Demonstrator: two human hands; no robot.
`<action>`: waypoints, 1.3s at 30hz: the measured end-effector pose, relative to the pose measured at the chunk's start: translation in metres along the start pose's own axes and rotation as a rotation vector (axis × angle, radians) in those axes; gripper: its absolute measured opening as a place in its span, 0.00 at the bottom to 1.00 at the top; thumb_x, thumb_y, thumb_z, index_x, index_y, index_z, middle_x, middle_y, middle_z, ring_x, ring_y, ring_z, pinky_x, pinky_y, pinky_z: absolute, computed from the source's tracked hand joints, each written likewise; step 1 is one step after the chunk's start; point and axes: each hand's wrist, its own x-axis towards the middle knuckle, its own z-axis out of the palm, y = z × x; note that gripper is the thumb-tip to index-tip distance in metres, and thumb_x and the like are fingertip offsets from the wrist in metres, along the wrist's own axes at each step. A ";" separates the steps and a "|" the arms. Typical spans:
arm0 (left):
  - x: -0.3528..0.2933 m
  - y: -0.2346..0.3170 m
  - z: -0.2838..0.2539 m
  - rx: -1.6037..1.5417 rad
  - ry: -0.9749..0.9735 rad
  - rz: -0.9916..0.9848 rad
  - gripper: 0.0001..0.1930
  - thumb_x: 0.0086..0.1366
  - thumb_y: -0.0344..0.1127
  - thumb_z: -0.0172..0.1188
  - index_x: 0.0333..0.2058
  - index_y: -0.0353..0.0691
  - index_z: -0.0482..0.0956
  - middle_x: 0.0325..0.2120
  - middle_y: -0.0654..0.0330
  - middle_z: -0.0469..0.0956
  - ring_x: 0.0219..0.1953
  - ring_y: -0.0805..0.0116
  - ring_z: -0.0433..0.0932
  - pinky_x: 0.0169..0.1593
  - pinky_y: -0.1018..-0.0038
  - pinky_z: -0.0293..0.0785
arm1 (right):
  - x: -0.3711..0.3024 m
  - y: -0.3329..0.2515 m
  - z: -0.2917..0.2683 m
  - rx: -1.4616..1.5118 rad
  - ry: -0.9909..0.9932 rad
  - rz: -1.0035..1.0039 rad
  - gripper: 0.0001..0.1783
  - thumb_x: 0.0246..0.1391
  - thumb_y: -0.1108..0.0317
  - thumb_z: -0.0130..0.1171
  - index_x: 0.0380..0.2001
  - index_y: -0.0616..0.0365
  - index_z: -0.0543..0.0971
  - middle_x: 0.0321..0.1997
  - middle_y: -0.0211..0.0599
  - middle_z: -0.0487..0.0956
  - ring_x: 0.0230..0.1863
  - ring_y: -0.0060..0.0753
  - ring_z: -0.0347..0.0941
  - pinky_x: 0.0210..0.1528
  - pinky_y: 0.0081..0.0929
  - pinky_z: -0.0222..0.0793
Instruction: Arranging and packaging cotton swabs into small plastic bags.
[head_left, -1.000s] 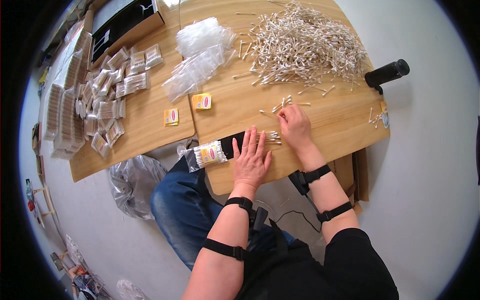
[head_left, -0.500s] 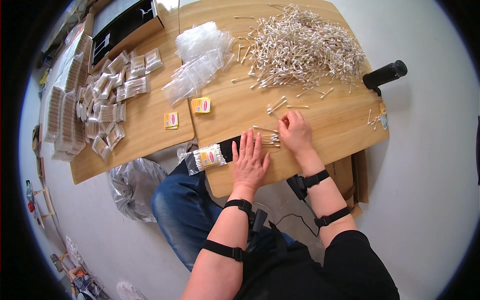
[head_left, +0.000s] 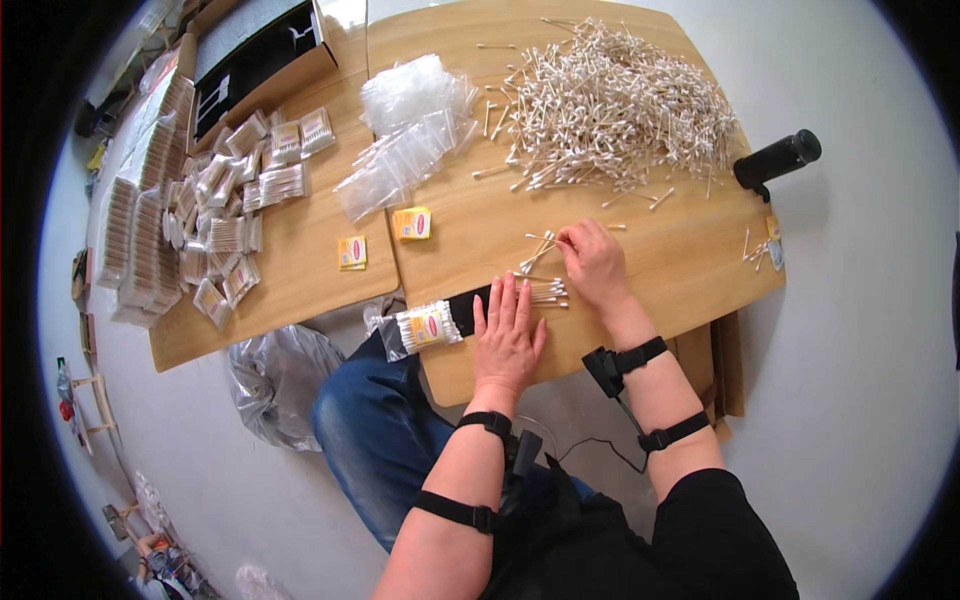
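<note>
My left hand (head_left: 505, 345) lies flat near the table's front edge, fingers stretched over a black flat piece (head_left: 475, 308) and a row of cotton swabs (head_left: 550, 292) whose tips stick out to the right. Left of it, a clear bag of cotton swabs (head_left: 425, 328) with a yellow label card juts over the edge. My right hand (head_left: 598, 262) is closed in a pinch on one cotton swab (head_left: 541, 237), which points left. A few loose swabs (head_left: 538, 255) lie crossed just beneath that one. The right fingertips are partly hidden by the hand.
A big heap of cotton swabs (head_left: 625, 110) covers the far right. Clear empty bags (head_left: 405, 150), yellow cards (head_left: 412, 224) and filled packs (head_left: 228, 235) lie leftward, near an open cardboard box (head_left: 262, 75). A black cylinder (head_left: 778, 158) projects at the right edge.
My right hand has moved slightly up and away from the row, and a swab now shows in its pinch. My left hand stays flat. The whole view has shifted a little.
</note>
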 end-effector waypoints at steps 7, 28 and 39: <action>-0.002 0.000 -0.001 0.011 -0.008 -0.006 0.35 0.64 0.47 0.55 0.67 0.43 0.56 0.69 0.52 0.52 0.72 0.55 0.49 0.71 0.52 0.42 | 0.041 0.009 0.001 0.025 -0.112 -0.224 0.05 0.47 0.73 0.63 0.30 0.54 0.79 0.34 0.34 0.76 0.40 0.43 0.72 0.43 0.38 0.70; 0.000 -0.001 0.004 -0.029 0.038 -0.004 0.36 0.64 0.45 0.56 0.67 0.42 0.56 0.69 0.52 0.51 0.71 0.54 0.49 0.71 0.52 0.42 | -0.014 -0.006 -0.006 0.097 -0.182 -0.142 0.03 0.46 0.75 0.60 0.26 0.56 0.77 0.29 0.37 0.75 0.37 0.44 0.71 0.41 0.38 0.69; -0.003 -0.002 0.004 -0.027 0.022 -0.021 0.35 0.64 0.45 0.56 0.67 0.42 0.55 0.70 0.53 0.51 0.72 0.54 0.49 0.71 0.53 0.42 | -0.010 -0.006 0.002 0.088 -0.163 -0.127 0.04 0.46 0.75 0.59 0.27 0.53 0.79 0.30 0.36 0.76 0.36 0.44 0.73 0.38 0.37 0.71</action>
